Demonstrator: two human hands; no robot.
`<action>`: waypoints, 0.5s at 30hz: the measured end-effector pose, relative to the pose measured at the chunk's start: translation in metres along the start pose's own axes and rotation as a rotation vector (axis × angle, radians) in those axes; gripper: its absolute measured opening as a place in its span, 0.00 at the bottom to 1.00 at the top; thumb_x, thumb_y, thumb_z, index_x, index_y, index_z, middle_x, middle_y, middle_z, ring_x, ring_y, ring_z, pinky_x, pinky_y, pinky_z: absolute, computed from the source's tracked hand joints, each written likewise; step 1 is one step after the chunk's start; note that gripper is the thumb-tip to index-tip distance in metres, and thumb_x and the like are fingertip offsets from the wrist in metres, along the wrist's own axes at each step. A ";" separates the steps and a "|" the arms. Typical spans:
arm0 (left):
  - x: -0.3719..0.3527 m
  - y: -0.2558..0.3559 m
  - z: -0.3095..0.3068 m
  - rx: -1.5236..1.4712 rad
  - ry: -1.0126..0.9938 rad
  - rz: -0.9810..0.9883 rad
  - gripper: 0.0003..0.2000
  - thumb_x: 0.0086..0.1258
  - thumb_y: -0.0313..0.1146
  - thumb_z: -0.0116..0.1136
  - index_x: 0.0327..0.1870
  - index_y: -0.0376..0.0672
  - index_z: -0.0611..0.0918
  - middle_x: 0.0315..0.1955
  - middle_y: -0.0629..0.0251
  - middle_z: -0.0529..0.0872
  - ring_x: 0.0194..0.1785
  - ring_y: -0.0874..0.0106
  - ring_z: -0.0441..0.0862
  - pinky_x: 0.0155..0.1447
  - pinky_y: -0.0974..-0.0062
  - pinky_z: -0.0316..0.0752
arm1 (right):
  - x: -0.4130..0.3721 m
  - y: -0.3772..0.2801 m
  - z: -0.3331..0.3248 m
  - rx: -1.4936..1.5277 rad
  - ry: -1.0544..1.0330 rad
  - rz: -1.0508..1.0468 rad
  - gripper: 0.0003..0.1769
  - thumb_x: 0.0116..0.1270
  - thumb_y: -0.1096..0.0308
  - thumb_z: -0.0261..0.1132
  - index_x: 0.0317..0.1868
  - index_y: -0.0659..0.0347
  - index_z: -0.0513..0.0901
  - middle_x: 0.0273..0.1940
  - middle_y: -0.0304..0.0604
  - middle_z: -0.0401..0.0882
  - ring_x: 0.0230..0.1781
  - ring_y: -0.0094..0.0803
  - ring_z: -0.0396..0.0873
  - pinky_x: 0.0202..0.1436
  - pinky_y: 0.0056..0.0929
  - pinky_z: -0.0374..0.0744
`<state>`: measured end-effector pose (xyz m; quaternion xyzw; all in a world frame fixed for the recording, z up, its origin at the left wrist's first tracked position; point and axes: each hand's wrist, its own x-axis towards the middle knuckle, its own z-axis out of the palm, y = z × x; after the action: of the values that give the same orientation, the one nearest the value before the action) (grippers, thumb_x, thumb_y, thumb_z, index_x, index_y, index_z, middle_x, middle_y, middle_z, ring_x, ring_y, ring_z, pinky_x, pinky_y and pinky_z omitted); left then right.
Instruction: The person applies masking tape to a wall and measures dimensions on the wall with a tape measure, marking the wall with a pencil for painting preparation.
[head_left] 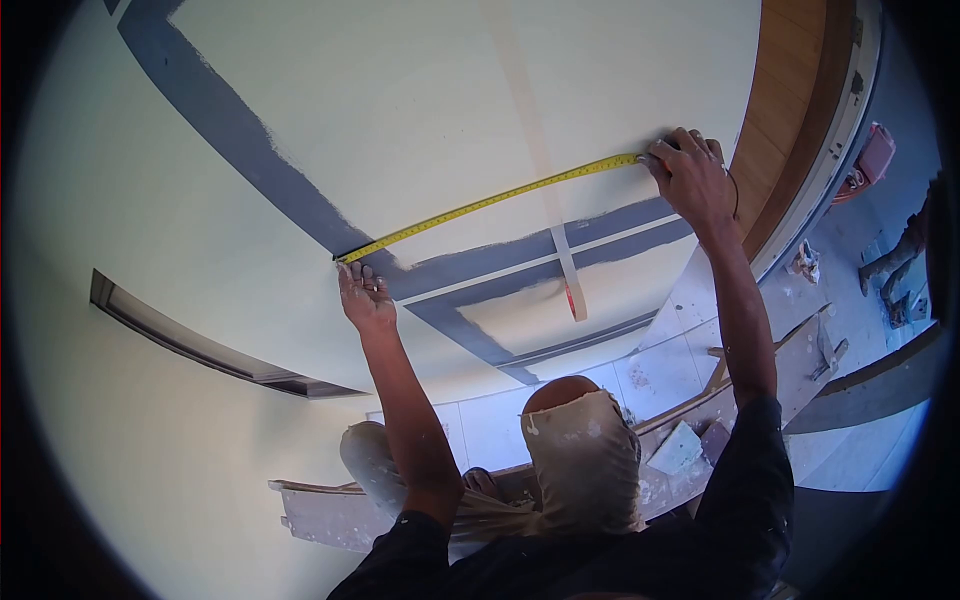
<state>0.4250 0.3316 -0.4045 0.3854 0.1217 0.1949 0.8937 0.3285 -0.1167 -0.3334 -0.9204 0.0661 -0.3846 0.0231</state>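
A yellow tape measure [490,205] stretches across a pale wall, rising slightly toward the right. My left hand [367,300] pinches its hooked end at the edge of a grey painted band [235,120], palm turned up and fingers curled. At the other end, my right hand [692,180] is closed around the tape's case, mostly hidden by the fingers, and presses near the wall's right side. Below the tape, grey bands split by a thin pale line run sideways. A strip of masking tape [568,270] crosses them, its lower end hanging loose.
I am on a paint-spattered plank [330,515], above a tiled floor [640,375]. A pale square piece [677,448] lies on the plank at my right. Wooden trim [785,90] borders the wall's right edge. A recessed slot [200,335] is at left. Another person's leg [905,250] shows far right.
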 end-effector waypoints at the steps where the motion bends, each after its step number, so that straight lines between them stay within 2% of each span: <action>1: 0.001 0.000 -0.003 0.001 -0.031 0.009 0.12 0.74 0.45 0.54 0.50 0.51 0.76 0.37 0.78 0.78 0.38 0.80 0.71 0.39 0.76 0.64 | -0.001 0.000 -0.002 -0.001 0.000 0.001 0.10 0.62 0.59 0.67 0.40 0.51 0.87 0.41 0.42 0.80 0.49 0.37 0.78 0.57 0.41 0.70; 4: 0.001 0.007 -0.012 -0.034 -0.015 0.047 0.14 0.73 0.46 0.55 0.52 0.50 0.76 0.38 0.76 0.78 0.42 0.80 0.71 0.41 0.74 0.63 | -0.009 0.000 -0.018 0.074 -0.083 -0.024 0.12 0.62 0.61 0.66 0.45 0.50 0.87 0.40 0.43 0.80 0.49 0.38 0.78 0.56 0.41 0.70; 6: -0.035 0.030 0.011 -0.012 0.058 0.199 0.14 0.73 0.45 0.54 0.55 0.53 0.76 0.40 0.72 0.78 0.40 0.76 0.72 0.43 0.79 0.62 | -0.035 -0.009 -0.035 0.219 -0.214 -0.002 0.17 0.63 0.63 0.66 0.53 0.50 0.83 0.41 0.46 0.80 0.49 0.41 0.77 0.55 0.45 0.71; 8: -0.063 0.046 0.034 0.004 -0.041 0.351 0.15 0.75 0.43 0.51 0.56 0.47 0.75 0.45 0.66 0.79 0.45 0.74 0.75 0.49 0.78 0.65 | -0.074 -0.010 -0.023 0.264 -0.164 -0.046 0.22 0.63 0.65 0.66 0.59 0.51 0.79 0.43 0.49 0.80 0.49 0.44 0.77 0.54 0.46 0.72; 9: -0.080 0.048 0.051 0.003 -0.051 0.335 0.15 0.75 0.43 0.51 0.56 0.47 0.75 0.45 0.66 0.79 0.45 0.74 0.75 0.49 0.78 0.65 | -0.088 -0.015 -0.021 0.380 -0.231 0.007 0.23 0.62 0.66 0.66 0.59 0.52 0.79 0.42 0.51 0.80 0.48 0.46 0.77 0.53 0.46 0.73; 11: -0.119 0.040 0.091 0.045 -0.409 0.482 0.14 0.72 0.40 0.56 0.49 0.40 0.77 0.41 0.63 0.81 0.46 0.73 0.77 0.55 0.75 0.69 | -0.110 -0.033 -0.016 0.631 -0.293 0.119 0.21 0.62 0.68 0.66 0.57 0.56 0.79 0.40 0.52 0.80 0.43 0.48 0.78 0.48 0.42 0.75; 12: -0.134 0.034 0.107 0.089 -0.656 0.473 0.12 0.72 0.35 0.56 0.47 0.35 0.78 0.40 0.60 0.82 0.46 0.73 0.79 0.59 0.74 0.70 | -0.120 -0.043 -0.011 0.765 -0.283 0.178 0.19 0.62 0.70 0.66 0.54 0.59 0.80 0.37 0.52 0.80 0.40 0.48 0.78 0.45 0.40 0.76; 13: -0.149 0.020 0.119 0.310 -0.747 0.548 0.14 0.70 0.35 0.57 0.49 0.34 0.79 0.45 0.59 0.82 0.48 0.74 0.78 0.58 0.74 0.70 | -0.134 -0.051 0.007 0.908 -0.226 0.201 0.14 0.64 0.70 0.65 0.50 0.61 0.81 0.35 0.48 0.78 0.36 0.41 0.76 0.42 0.34 0.75; 14: -0.164 0.007 0.131 0.408 -0.991 0.495 0.17 0.68 0.35 0.58 0.53 0.32 0.78 0.49 0.57 0.80 0.50 0.73 0.77 0.57 0.73 0.70 | -0.146 -0.060 0.021 1.051 -0.161 0.222 0.09 0.66 0.70 0.64 0.45 0.63 0.81 0.33 0.44 0.77 0.31 0.33 0.73 0.39 0.29 0.73; 15: -0.163 -0.010 0.137 0.474 -1.236 0.437 0.21 0.67 0.38 0.59 0.56 0.32 0.77 0.53 0.55 0.79 0.53 0.71 0.75 0.59 0.70 0.68 | -0.148 -0.074 0.017 1.276 -0.190 0.408 0.10 0.71 0.67 0.61 0.38 0.67 0.81 0.32 0.41 0.78 0.31 0.26 0.72 0.37 0.26 0.72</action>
<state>0.3324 0.1656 -0.3082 0.6260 -0.4503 0.0836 0.6312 0.2450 -0.0228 -0.4429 -0.7253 -0.0040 -0.2538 0.6399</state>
